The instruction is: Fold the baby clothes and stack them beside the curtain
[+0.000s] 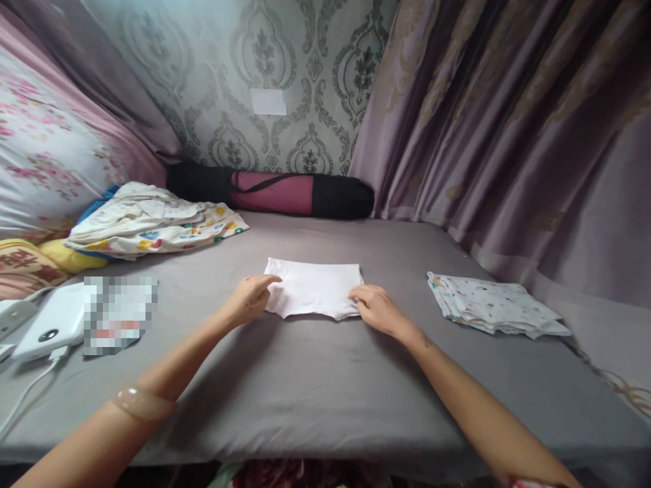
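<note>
A small white garment (314, 288) lies flat on the grey sheet, its upper edge straight and its near edge scalloped. I cannot tell which kind of garment it is. At its left side, my left hand (250, 298) is closed on the edge, the index finger reaching over the cloth. My right hand (379, 308) grips the opposite side near the lower right corner, fingers bent and touching the fabric. Both thumbs are mostly hidden. A translucent bangle (142, 403) circles my left wrist.
Folded patterned clothes (496, 305) are stacked at the right. A loose pile of printed clothes (157, 220) sits at the back left. Nearer are a white power bank (55, 322) with a cable and a blurred packet (122, 315). A black and maroon bag (274, 193) lies along the wall.
</note>
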A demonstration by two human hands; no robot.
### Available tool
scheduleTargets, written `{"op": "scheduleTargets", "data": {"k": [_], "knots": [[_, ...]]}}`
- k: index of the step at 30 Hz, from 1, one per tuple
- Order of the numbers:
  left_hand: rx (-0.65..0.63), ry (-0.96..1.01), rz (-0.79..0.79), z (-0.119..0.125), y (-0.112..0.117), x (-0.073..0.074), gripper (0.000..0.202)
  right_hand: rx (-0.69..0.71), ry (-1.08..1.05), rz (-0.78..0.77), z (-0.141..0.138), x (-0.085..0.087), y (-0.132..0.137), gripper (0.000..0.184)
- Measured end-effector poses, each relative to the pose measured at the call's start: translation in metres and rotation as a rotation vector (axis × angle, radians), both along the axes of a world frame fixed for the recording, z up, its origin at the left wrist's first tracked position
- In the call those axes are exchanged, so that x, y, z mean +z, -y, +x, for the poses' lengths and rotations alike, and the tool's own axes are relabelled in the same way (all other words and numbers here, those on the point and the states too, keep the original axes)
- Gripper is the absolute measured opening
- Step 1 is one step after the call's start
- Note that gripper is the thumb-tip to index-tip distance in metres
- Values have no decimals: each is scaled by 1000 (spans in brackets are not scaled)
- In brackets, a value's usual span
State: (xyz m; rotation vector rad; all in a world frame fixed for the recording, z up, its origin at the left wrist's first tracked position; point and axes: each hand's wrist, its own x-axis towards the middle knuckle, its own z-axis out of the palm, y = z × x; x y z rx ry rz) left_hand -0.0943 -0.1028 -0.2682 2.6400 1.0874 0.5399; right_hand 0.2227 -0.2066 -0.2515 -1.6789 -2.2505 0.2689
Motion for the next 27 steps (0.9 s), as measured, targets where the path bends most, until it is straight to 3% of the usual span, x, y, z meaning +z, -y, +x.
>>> {"op": "scheduleTargets", "data": {"k": [5, 9, 16, 21, 24, 27], "knots": [[25, -110, 56, 61, -9, -8, 49, -44, 65, -22, -56, -6, -40, 55], [67, -236, 74, 84, -17, -16, 52, -65, 122, -74, -79, -15, -62, 59], [98, -259, 8, 82, -27, -32, 55, -99, 104, -137, -75, -28, -73, 60], [75, -260, -35, 83, -31, -27, 55, -93, 84, -162, -75, -26, -76, 59], [24, -261, -94, 72, -35, -21, 56, -49, 40, -217, -63, -20, -76, 60], [69, -228, -51, 48, -39, -21, 57, -115, 34, -161, -43, -18, -73, 65]]}}
